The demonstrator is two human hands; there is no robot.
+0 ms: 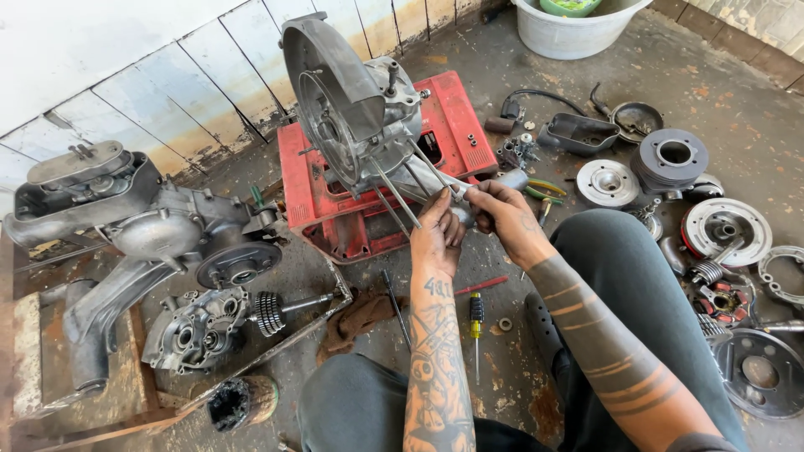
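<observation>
A stained, gritty concrete floor (670,75) fills the frame, meeting a wall of worn white boards (151,92) across the upper left. At the top edge stands a pale plastic tub (569,33).

In the upper middle a red metal stand (456,125) carries a grey engine casing (352,109) tilted on its side, with long threaded studs (394,192) slanting down toward the middle of the frame. The left hand (437,238) is closed around the stud ends, its grip pressed together on them. The right hand (502,213), just beside it and touching, pinches a slim metal tool (490,182) whose tip lies against the studs.

At left lie a large engine block (142,226) and a smaller gear housing (201,331). A brown rag (360,314) and a black-and-yellow screwdriver (476,322) lie low in the middle, between the person's knees. On the right are scattered a finned cylinder (672,157), round plates (609,182) and a flywheel (725,228). No labels or packages are readable.
</observation>
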